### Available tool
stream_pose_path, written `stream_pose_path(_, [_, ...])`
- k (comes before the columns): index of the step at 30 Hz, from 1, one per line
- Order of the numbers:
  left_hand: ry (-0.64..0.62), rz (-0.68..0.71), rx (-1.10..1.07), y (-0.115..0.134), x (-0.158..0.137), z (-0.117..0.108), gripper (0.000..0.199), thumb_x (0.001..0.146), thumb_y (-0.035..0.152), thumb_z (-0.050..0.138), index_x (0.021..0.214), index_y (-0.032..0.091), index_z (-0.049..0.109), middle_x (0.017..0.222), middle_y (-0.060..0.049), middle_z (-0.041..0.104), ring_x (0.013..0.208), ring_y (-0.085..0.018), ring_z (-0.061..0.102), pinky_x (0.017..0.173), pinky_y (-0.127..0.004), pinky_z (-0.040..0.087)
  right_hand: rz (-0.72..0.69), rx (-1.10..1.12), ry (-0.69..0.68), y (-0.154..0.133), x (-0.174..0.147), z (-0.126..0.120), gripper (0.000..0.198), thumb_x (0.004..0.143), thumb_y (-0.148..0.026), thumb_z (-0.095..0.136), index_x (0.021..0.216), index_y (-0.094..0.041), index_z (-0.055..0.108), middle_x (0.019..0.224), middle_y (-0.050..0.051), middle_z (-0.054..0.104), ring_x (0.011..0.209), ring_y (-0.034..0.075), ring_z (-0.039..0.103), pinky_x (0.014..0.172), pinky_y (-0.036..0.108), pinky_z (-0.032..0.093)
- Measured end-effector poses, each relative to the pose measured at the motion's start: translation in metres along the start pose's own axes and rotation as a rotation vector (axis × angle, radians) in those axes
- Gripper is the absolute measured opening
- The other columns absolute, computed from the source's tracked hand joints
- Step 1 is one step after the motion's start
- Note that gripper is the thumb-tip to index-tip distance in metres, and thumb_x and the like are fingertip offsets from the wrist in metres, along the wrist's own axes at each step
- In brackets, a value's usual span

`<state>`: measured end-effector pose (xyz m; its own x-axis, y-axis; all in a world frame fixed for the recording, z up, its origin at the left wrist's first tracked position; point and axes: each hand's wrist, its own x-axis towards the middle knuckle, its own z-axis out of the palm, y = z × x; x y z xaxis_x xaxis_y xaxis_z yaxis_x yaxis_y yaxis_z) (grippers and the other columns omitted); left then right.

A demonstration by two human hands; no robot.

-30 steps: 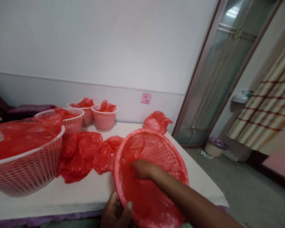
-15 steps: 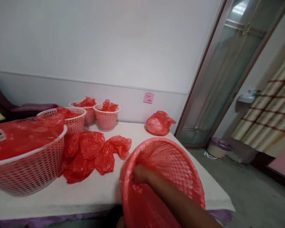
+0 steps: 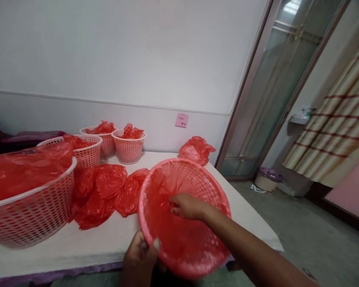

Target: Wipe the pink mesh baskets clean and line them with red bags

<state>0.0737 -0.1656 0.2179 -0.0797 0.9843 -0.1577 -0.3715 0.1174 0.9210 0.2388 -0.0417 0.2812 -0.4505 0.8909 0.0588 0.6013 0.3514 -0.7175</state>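
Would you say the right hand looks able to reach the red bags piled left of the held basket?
Probably not directly: the right hand is inside the held basket, whose left side stands between it and the bags.

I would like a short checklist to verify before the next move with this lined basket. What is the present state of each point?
1. Left hand holds the lined basket: ok, the thumb is over the rim.
2. Red liner is folded over the rim: ok where the rim shows.
3. Basket is level: not ok, its mouth tips toward the person.
4. Basket rests on the white surface: cannot tell, its base is hidden.
5. Right hand is inside the basket: ok.
6. Right fingers grip the liner: cannot tell, the contact is unclear.
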Motion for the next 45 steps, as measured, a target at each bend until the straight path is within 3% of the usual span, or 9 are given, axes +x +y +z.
stream_pose_path(3, [0.025, 0.045, -0.08, 0.025, 0.028, 0.007, 0.035, 0.063, 0.041, 0.079, 0.08, 0.019, 0.057, 0.056, 0.004, 0.062, 0.044, -0.01, 0.055, 0.047, -0.021, 0.049, -0.15, -0.116, 0.033, -0.021, -0.024, -0.03, 0.011, 0.083, -0.016, 0.054, 0.085, -0.02, 0.065, 0.08, 0.0, 0.064, 0.075, 0.014, 0.056, 0.071, 0.025, 0.039])
stream_pose_path(6, [0.041, 0.083, -0.171, 0.04, 0.054, 0.007, 0.04, 0.059, 0.039, 0.081, 0.079, 0.016, 0.056, 0.063, 0.003, 0.063, 0.05, -0.009, 0.057, 0.05, -0.02, 0.052, -0.253, -0.243, 0.093, -0.031, -0.051, -0.041, 0.015, 0.092, -0.026, 0.048, 0.091, -0.019, 0.061, 0.086, 0.002, 0.062, 0.076, 0.014, 0.055, 0.07, 0.025, 0.039])
stream_pose_path(10, [0.032, 0.099, -0.216, 0.046, 0.073, 0.006, 0.039, 0.06, 0.037, 0.082, 0.075, 0.016, 0.053, 0.064, 0.002, 0.062, 0.053, -0.008, 0.057, 0.052, -0.02, 0.053, -0.301, -0.441, 0.067, -0.02, -0.064, -0.033, 0.015, 0.093, -0.031, 0.05, 0.091, -0.019, 0.057, 0.087, 0.003, 0.06, 0.078, 0.016, 0.054, 0.071, 0.027, 0.04])
stream_pose_path(15, [0.017, 0.125, -0.246, 0.043, 0.076, 0.006, 0.038, 0.064, 0.038, 0.08, 0.074, 0.017, 0.05, 0.065, 0.003, 0.062, 0.057, -0.008, 0.059, 0.057, -0.02, 0.054, -0.351, -0.61, 0.072, 0.003, -0.051, -0.018, 0.013, 0.093, -0.02, 0.046, 0.082, -0.019, 0.053, 0.083, 0.004, 0.059, 0.078, 0.017, 0.054, 0.074, 0.029, 0.039])
stream_pose_path(24, [-0.051, -0.011, -0.262, 0.001, 0.06, 0.015, 0.047, 0.058, 0.047, 0.083, 0.077, 0.016, 0.053, 0.066, -0.002, 0.066, 0.055, -0.014, 0.065, 0.051, -0.023, 0.05, -0.398, -0.589, 0.208, 0.017, -0.038, -0.003, 0.018, 0.092, -0.014, 0.04, 0.079, -0.02, 0.05, 0.078, 0.003, 0.059, 0.074, 0.018, 0.051, 0.072, 0.031, 0.035])
stream_pose_path(29, [-0.068, -0.02, -0.268, -0.005, 0.069, 0.025, 0.051, 0.057, 0.046, 0.084, 0.087, 0.014, 0.058, 0.064, -0.001, 0.066, 0.053, -0.011, 0.062, 0.051, -0.021, 0.047, -0.409, -0.57, 0.204, 0.018, -0.037, -0.002, 0.016, 0.092, -0.014, 0.042, 0.078, -0.02, 0.049, 0.078, 0.003, 0.058, 0.074, 0.018, 0.05, 0.071, 0.032, 0.034])
stream_pose_path(40, [0.03, -0.026, -0.219, -0.018, 0.08, 0.022, 0.046, 0.059, 0.046, 0.081, 0.081, 0.017, 0.052, 0.063, 0.0, 0.066, 0.049, -0.011, 0.061, 0.046, -0.02, 0.045, -0.372, -0.602, 0.266, 0.013, -0.037, 0.008, 0.014, 0.089, -0.01, 0.044, 0.082, -0.017, 0.054, 0.08, 0.005, 0.059, 0.077, 0.02, 0.05, 0.073, 0.034, 0.036])
stream_pose_path(43, [0.016, -0.022, -0.184, -0.015, 0.08, 0.02, 0.044, 0.058, 0.045, 0.081, 0.077, 0.018, 0.052, 0.063, 0.0, 0.066, 0.049, -0.011, 0.06, 0.046, -0.02, 0.045, -0.391, -0.582, 0.246, 0.008, -0.042, 0.003, 0.015, 0.086, -0.009, 0.047, 0.093, -0.017, 0.058, 0.087, 0.006, 0.061, 0.082, 0.021, 0.051, 0.077, 0.036, 0.038])
stream_pose_path(45, [0.011, -0.026, -0.159, -0.015, 0.081, 0.017, 0.043, 0.058, 0.045, 0.081, 0.073, 0.018, 0.051, 0.063, -0.001, 0.066, 0.048, -0.01, 0.059, 0.045, -0.02, 0.045, -0.431, -0.512, 0.281, 0.009, -0.049, -0.003, 0.028, 0.084, -0.007, 0.047, 0.107, -0.018, 0.057, 0.099, 0.007, 0.062, 0.093, 0.022, 0.052, 0.085, 0.038, 0.039])
